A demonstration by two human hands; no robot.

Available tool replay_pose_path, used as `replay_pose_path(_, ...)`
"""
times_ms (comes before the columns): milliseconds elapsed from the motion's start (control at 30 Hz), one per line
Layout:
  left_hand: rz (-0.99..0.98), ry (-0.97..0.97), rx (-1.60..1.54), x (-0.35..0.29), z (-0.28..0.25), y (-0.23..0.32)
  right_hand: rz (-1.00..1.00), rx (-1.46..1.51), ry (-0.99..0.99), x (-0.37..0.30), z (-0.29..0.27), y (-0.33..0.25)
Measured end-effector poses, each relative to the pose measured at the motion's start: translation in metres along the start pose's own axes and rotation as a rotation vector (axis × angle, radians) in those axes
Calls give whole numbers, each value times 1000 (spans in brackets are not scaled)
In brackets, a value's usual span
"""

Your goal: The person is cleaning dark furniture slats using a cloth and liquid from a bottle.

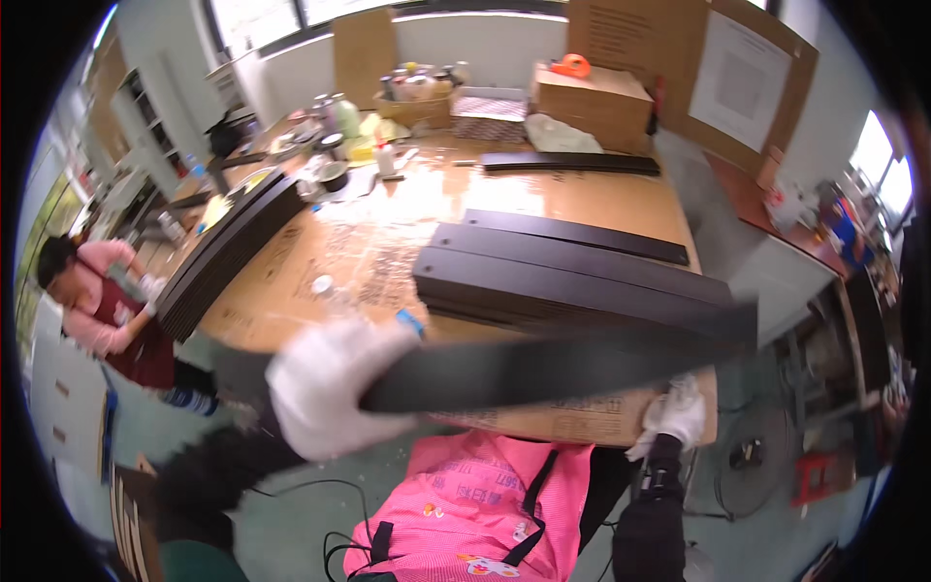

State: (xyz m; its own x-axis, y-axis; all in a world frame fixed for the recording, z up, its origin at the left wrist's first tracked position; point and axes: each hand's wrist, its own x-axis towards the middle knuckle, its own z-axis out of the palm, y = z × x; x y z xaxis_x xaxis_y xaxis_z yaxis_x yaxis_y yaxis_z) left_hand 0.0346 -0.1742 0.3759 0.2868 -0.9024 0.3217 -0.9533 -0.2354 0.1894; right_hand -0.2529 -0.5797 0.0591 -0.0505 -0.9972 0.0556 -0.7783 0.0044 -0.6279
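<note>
A long, dark flat board is raised in front of me, smeared by motion and slanting up to the right. My left hand, in a white glove, is closed around its left end. Below the board's right part, at the table's near right corner, is my right hand, also white-gloved. Its fingers are partly hidden, and I cannot tell whether it touches the board. Just beyond the raised board lies a stack of similar dark boards, some with small holes near the left end.
Brown cardboard covers the table. Another stack of dark boards is at left, beside a co-worker in an apron. More boards, bottles, a white squeeze bottle and a carton stand farther back.
</note>
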Motion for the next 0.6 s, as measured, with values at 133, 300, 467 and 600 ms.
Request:
replay_pose_path(133,283,272,210,170,-31,-25,-111,-198,315,-12,-29,7)
replay_pose_path(300,217,-10,204,343,32,-56,-237,-181,364,-11,-18,16)
replay_pose_path(467,132,-241,147,437,185,-88,-341,-165,431,-14,-12,23)
replay_pose_path(600,53,-404,-1,465,269,-98,-263,-175,403,-14,-17,18)
